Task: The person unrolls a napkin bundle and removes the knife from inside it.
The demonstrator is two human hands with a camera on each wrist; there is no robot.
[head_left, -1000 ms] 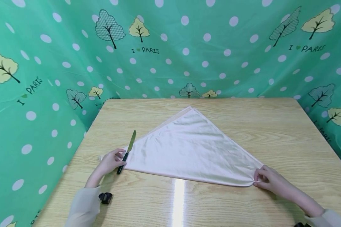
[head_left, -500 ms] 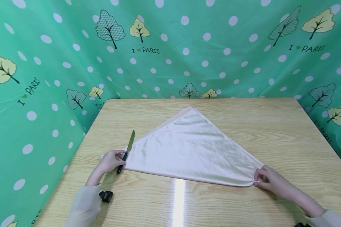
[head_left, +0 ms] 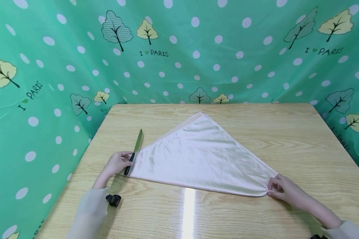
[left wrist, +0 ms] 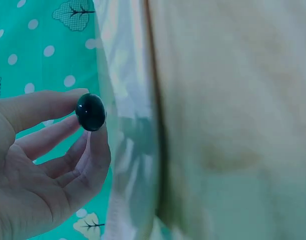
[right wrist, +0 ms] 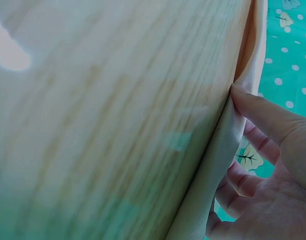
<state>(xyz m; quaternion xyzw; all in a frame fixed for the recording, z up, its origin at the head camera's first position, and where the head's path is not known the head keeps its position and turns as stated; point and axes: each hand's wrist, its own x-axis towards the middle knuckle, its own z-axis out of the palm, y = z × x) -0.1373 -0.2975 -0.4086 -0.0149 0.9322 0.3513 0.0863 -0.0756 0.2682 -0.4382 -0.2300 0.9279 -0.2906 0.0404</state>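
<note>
A pale pink satin cloth (head_left: 191,159), folded into a triangle, lies on the table with its point toward the back. At its left corner my left hand (head_left: 117,162) pinches the black handle of a knife (head_left: 130,163), whose blade points away from me. In the left wrist view, the handle's rounded butt (left wrist: 90,112) shows between thumb and fingers of the left hand (left wrist: 53,160). My right hand (head_left: 284,192) pinches the cloth's right corner. In the right wrist view, the right thumb presses the cloth's edge (right wrist: 212,160); the right hand (right wrist: 267,190) partly hides it.
The wood-grain table (head_left: 242,219) extends around the cloth, with a bright light reflection near its front. A green dotted curtain (head_left: 179,59) printed with trees hangs behind and at both sides. A black wrist device (head_left: 113,200) is on the left sleeve.
My left hand has moved a little away from me, taking the knife with it. The right hand and the cloth's right corner stay in place.
</note>
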